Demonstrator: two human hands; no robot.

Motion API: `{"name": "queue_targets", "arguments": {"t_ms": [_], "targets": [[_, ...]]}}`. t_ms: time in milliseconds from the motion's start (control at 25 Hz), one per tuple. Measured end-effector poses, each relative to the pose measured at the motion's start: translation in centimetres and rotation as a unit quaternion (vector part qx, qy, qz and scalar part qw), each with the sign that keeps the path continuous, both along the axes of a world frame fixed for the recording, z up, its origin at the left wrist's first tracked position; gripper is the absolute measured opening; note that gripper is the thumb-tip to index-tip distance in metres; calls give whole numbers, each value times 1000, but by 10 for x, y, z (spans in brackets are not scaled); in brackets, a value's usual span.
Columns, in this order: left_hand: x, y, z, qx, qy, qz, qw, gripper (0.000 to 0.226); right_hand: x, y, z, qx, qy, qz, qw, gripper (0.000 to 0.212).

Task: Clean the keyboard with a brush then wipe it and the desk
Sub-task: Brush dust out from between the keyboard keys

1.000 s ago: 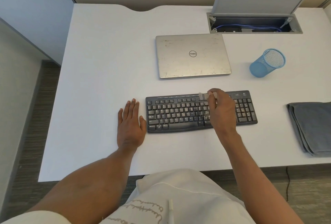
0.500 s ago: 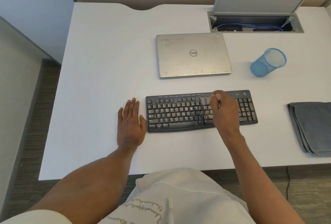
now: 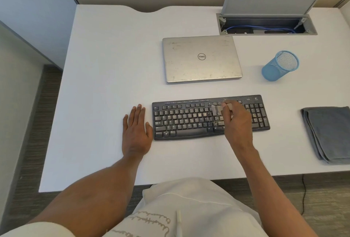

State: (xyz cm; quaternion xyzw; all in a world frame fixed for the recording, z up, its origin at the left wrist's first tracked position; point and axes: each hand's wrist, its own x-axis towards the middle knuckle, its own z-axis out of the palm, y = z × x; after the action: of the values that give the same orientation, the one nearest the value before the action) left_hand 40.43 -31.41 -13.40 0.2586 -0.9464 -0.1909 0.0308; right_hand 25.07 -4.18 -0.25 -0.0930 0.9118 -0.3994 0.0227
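Since the earlier frames, the right hand [image 3: 237,123] has drawn the brush [image 3: 214,109] a short way toward 6 o'clock, from the function-key row down onto the upper letter rows. The left hand [image 3: 135,132] has not shifted.

Brush: small, with a pale handle and a blurred grey-white bristle tuft. Its long axis runs roughly 3 to 9 o'clock, tuft end toward 9 o'clock. It sits over the keyboard [image 3: 189,121], right of centre. The right hand pinches the handle with its fingers curled. Actual bristle contact with the keys cannot be confirmed.

Keyboard: black plastic, full-size, long axis 9 to 3 o'clock, lying flat on the desk [image 3: 104,66] with the space bar toward 6 o'clock. Pale dust is visible on keys around the brush.

Left hand: released, palm down and fingers straight, flat on the desk at the keyboard's 9 o'clock end, thumb against its edge.

Desk: white, smooth and matte.

At 12 o'clock from the keyboard lies a closed silver Dell laptop [image 3: 201,58] with a scuffed lid. At 2 o'clock stands a blue wire-mesh pen cup [image 3: 278,66]. At 3 o'clock lies a folded grey cloth [image 3: 329,134], well apart. At the far edge, a grey cable box [image 3: 265,26] is recessed with its flap raised and blue cable inside.
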Motion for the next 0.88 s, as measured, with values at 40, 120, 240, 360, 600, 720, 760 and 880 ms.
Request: {"name": "queue_targets", "arguments": {"t_ms": [40, 120, 240, 360, 600, 720, 760, 880], "targets": [[0, 0, 0, 0, 1, 0, 1000, 64, 2, -2, 0, 5, 7, 5, 1000, 19], [0, 0, 0, 3, 2, 1, 1000, 64, 6, -1, -3, 14, -6, 17, 1000, 19], [0, 0, 0, 0, 1, 1, 1000, 64, 9, 12, -4, 16, -46, 27, 998, 20], [0, 0, 0, 0, -3, 1, 1000, 65, 8, 20, 1, 14, -43, 11, 999, 23], [0, 1, 1, 6, -3, 3, 1000, 65, 14, 15, 0, -8, -19, 2, 1000, 19], [0, 0, 0, 5, -1, 5, 1000, 65, 16, 23, -4, 11, -41, 28, 999, 19], [0, 0, 0, 4, 0, 5, 1000, 65, 16, 24, -2, 16, -38, 31, 999, 20], [0, 1, 0, 3, -1, 5, 1000, 64, 16, 22, 3, 15, 5, 24, 1000, 18]]}}
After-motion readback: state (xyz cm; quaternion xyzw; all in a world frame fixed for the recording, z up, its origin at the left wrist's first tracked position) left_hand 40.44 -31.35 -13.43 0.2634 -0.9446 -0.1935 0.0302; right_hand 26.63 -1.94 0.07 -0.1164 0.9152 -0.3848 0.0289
